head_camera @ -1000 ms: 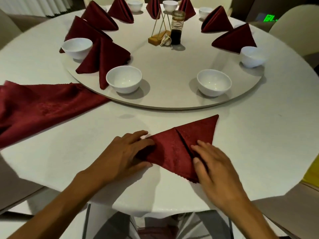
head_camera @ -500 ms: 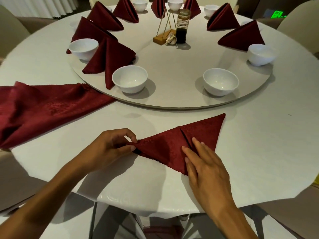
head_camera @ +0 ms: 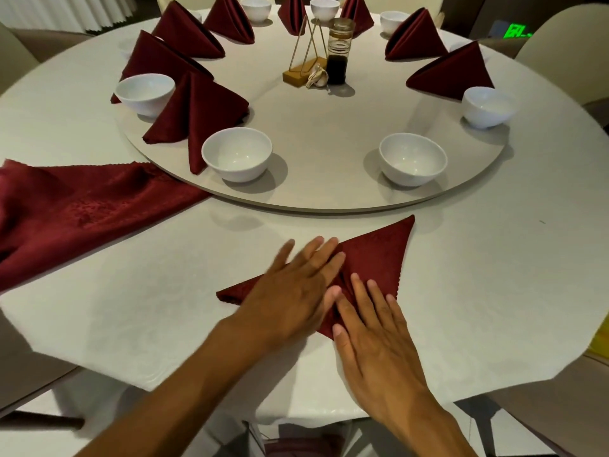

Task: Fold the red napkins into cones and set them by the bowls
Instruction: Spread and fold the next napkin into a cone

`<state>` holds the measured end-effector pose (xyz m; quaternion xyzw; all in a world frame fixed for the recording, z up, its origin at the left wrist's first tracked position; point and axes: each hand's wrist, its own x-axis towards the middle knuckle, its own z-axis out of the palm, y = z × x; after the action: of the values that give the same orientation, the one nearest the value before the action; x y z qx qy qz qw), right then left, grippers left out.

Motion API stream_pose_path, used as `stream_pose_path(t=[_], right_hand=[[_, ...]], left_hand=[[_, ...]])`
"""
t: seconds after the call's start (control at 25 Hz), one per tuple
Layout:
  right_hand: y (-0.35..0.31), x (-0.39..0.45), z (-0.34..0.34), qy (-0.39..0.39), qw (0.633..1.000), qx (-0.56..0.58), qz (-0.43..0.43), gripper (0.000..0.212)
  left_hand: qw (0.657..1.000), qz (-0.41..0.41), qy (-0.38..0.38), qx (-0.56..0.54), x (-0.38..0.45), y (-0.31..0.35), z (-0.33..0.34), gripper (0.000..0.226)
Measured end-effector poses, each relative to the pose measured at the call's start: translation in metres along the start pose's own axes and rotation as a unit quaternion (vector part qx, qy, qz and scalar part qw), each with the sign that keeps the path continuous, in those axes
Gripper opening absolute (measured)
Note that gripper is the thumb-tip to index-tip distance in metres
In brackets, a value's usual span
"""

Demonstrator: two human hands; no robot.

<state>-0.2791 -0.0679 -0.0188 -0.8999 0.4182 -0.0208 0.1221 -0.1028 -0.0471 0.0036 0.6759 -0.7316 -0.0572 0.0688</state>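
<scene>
Restaurant dining room — round table [head_camera: 494, 291], turntable [head_camera: 329, 133].

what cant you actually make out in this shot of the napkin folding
Head view only:
- Folded napkin: its middle folds are covered by the left hand and right hand.
- Left hand's fingers: motion-blurred, so contact is unclear.
- Flat napkin: cut off by the left edge.
- Far bowls: partly hidden behind standing cones.
- Green sign: too blurred to read.
</scene>
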Motion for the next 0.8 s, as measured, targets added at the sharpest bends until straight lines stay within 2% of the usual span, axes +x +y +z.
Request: stream_pose_path(t=[0.08, 0.16, 0.2, 0.32, 0.36, 0.48, 0.56, 0.6, 0.68, 0.8], right_hand=[[0.007, 0.01, -0.008, 0.062, 0.993, 0.092, 0.046, 0.068], [0.016, 0.036, -0.016, 0.11, 0.987, 0.1, 0.064, 0.064], [0.023, 0.053, -0.018, 0.106, 0.99, 0.074, 0.059, 0.063], [0.056, 0.099, -0.032, -0.015, 0.996, 0.005, 0.088, 0.06], [0.069, 0.107, -0.039, -0.031, 0.994, 0.0, 0.105, 0.06], [0.077, 0.094, -0.042, 0.042, 0.99, 0.003, 0.134, 0.062], [0.041, 0.061, -0.023, 0.087, 0.991, 0.02, 0.097, 0.065], [0.023, 0.043, -0.011, 0.076, 0.994, 0.017, 0.081, 0.066], [0.006, 0.017, 0.008, 0.036, 0.997, 0.003, 0.074, 0.065], [0.007, 0.011, 0.011, 0.027, 0.995, -0.016, 0.095, 0.069]], left_hand=[[0.999, -0.015, -0.033, 0.016, 0.018, 0.005, 0.016, 0.06], [0.999, -0.012, -0.03, 0.034, 0.02, 0.001, 0.026, 0.064], [0.999, -0.005, -0.027, 0.031, 0.018, -0.001, 0.028, 0.066], [1.0, -0.003, -0.015, 0.015, 0.018, -0.001, 0.033, 0.065], [1.0, -0.005, -0.007, 0.016, 0.018, 0.0, 0.033, 0.064], [1.0, -0.007, -0.006, 0.017, 0.02, 0.0, 0.035, 0.064], [1.0, -0.002, -0.003, 0.014, 0.019, 0.0, 0.034, 0.065], [1.0, 0.005, 0.002, 0.007, 0.018, 0.0, 0.034, 0.065], [0.999, 0.008, 0.019, -0.039, 0.016, 0.0, 0.033, 0.065], [0.976, -0.075, 0.065, -0.194, 0.016, -0.006, 0.023, 0.057]])
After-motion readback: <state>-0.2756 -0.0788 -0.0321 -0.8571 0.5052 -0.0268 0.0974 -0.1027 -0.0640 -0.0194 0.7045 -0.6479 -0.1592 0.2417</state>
